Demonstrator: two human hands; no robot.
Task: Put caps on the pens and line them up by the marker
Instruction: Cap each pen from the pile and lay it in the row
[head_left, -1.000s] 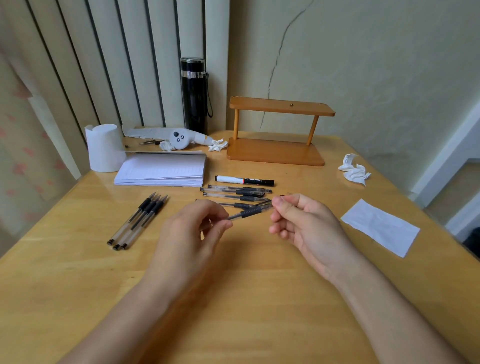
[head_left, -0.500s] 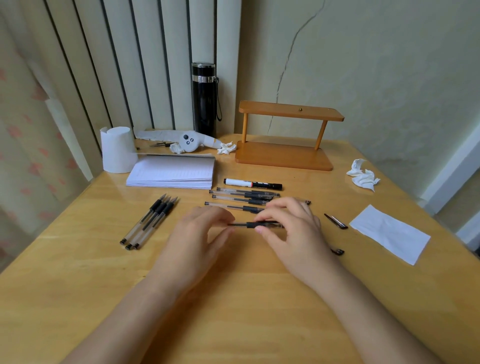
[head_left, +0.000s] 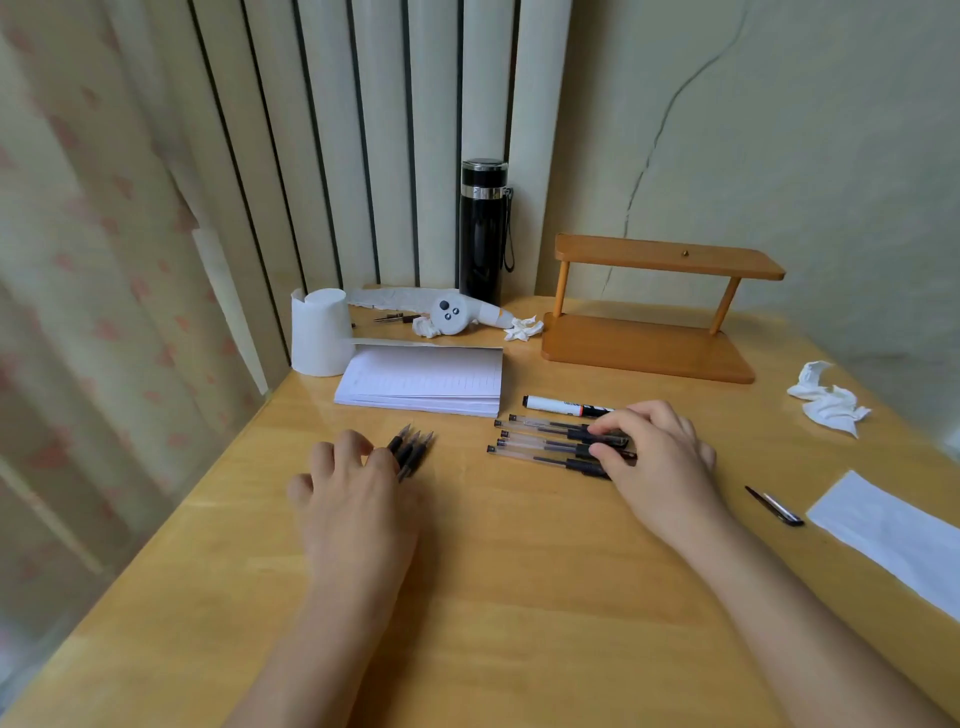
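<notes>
A white-and-black marker (head_left: 566, 405) lies on the wooden table (head_left: 519, 571). Just in front of it several capped clear pens (head_left: 540, 442) lie side by side, parallel to it. My right hand (head_left: 657, 462) is on their right ends, with thumb and fingers pinching the cap end of the nearest pen. To the left is a bunch of uncapped pens (head_left: 413, 448) with their tips pointing away. My left hand (head_left: 353, 499) rests over their near ends with the fingers spread, hiding most of the barrels. A loose black cap (head_left: 774, 505) lies to the right.
A notepad (head_left: 423, 382) and a white paper roll (head_left: 319, 332) are behind the uncapped pens. A wooden shelf stand (head_left: 649, 348), a black flask (head_left: 483, 234) and a white controller (head_left: 452, 314) stand at the back. Crumpled tissue (head_left: 828, 400) and a paper sheet (head_left: 893, 535) lie on the right.
The pen held between both hands has been set down at the front of the row. My left hand let go and moved left onto the uncapped pens. The camera tilted down and left.
</notes>
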